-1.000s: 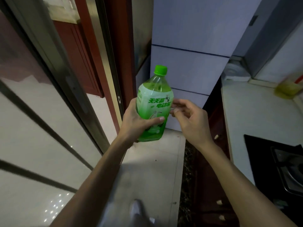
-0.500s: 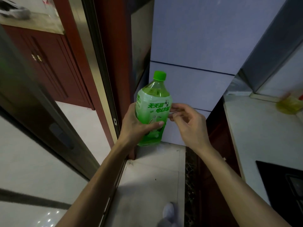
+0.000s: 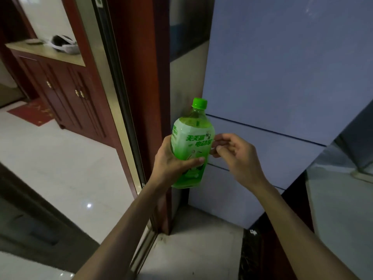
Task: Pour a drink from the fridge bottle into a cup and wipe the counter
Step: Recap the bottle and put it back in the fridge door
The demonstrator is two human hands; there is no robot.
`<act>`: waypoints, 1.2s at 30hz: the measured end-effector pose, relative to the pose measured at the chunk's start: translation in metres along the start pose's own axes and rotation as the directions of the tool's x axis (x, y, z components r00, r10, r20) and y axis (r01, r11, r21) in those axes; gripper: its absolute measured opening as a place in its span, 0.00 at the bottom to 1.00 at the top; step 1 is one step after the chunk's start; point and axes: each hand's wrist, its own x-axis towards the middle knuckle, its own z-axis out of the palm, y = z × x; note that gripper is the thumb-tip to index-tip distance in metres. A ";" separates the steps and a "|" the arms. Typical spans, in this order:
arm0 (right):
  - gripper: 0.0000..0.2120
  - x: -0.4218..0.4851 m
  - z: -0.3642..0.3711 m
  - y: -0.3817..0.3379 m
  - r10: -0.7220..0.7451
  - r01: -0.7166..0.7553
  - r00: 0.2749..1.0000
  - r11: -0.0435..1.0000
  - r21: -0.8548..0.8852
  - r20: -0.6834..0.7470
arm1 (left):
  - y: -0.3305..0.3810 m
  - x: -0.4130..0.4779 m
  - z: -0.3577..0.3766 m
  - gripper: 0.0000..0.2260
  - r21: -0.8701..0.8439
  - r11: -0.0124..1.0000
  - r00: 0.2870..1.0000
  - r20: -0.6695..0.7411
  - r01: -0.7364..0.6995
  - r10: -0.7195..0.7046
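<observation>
A green plastic drink bottle (image 3: 190,142) with a green cap and a label in green characters stands upright in front of me. My left hand (image 3: 171,162) is wrapped around its lower body. My right hand (image 3: 236,154) hovers at the bottle's right side with its fingers curled, the fingertips touching or nearly touching the label. Behind the bottle is the pale fridge (image 3: 272,87) with all its doors closed. A strip of the light counter (image 3: 339,209) shows at the right edge. No cup or cloth is in view.
A dark red door frame (image 3: 139,98) with a metal sliding-door track rises just left of the bottle. Beyond it are a red wooden cabinet (image 3: 66,93) with white objects on top, a red mat and a glossy pale floor. Dark lower cabinets stand under the counter.
The view has swung left and up: the counter and stove have slid out to the right, the cabinet room has come into sight. Both hands keep the same hold at the bottle.
</observation>
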 end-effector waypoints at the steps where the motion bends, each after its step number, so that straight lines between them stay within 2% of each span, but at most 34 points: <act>1: 0.10 0.011 -0.006 0.004 0.003 -0.003 1.000 1.000 0.005 0.016 | 0.001 0.009 0.006 0.42 0.006 1.000 1.000 -0.014 0.002 -0.001; 6: 0.08 0.061 -0.027 0.024 0.003 -0.005 0.998 0.999 0.033 0.069 | 0.000 0.049 0.034 0.41 0.023 1.000 0.996 -0.089 0.015 -0.013; 12: 0.08 0.119 -0.033 0.053 0.024 -0.019 0.996 0.998 -0.062 0.083 | -0.012 0.096 0.054 0.40 0.032 0.997 0.991 -0.117 0.076 -0.072; 15: 0.06 0.157 -0.030 0.060 0.047 -0.024 0.992 0.982 -0.189 0.116 | -0.020 0.123 0.060 0.38 0.030 0.993 0.982 -0.155 0.112 -0.106; 19: 0.08 0.219 -0.023 0.056 -0.007 0.103 0.975 0.901 -0.422 0.222 | -0.030 0.165 0.062 0.29 0.027 0.992 0.978 -0.172 0.122 -0.116; 22: 0.12 0.269 -0.015 0.057 -0.031 0.184 0.959 0.822 -0.538 0.281 | -0.028 0.191 0.062 0.33 0.013 0.993 0.980 -0.162 0.118 -0.114; 25: 0.13 0.318 -0.006 0.058 -0.162 0.377 0.919 0.620 -0.688 0.358 | -0.031 0.213 0.063 0.39 -0.059 0.982 0.970 -0.158 0.179 -0.186; 27: 0.13 0.346 0.000 0.059 -0.254 0.524 0.851 0.381 -0.761 0.459 | -0.032 0.225 0.064 0.44 -0.101 0.972 0.958 -0.174 0.214 -0.229; 29: 0.12 0.366 0.004 0.062 -0.227 0.592 0.795 0.087 -0.801 0.562 | -0.032 0.234 0.067 0.45 -0.111 0.972 0.957 -0.182 0.208 -0.225; 32: 0.12 0.377 0.011 0.068 -0.097 0.584 0.783 -0.225 -0.780 0.615 | -0.029 0.241 0.069 0.42 -0.127 0.967 0.954 -0.180 0.221 -0.242; 34: 0.13 0.378 0.017 0.069 -0.010 0.565 0.795 -0.349 -0.747 0.606 | -0.030 0.244 0.071 0.39 -0.139 0.964 0.950 -0.188 0.225 -0.249; 36: 0.13 0.377 0.022 0.070 0.032 0.552 0.809 -0.386 -0.739 0.587 | -0.030 0.247 0.073 0.38 -0.157 0.962 0.945 -0.205 0.225 -0.254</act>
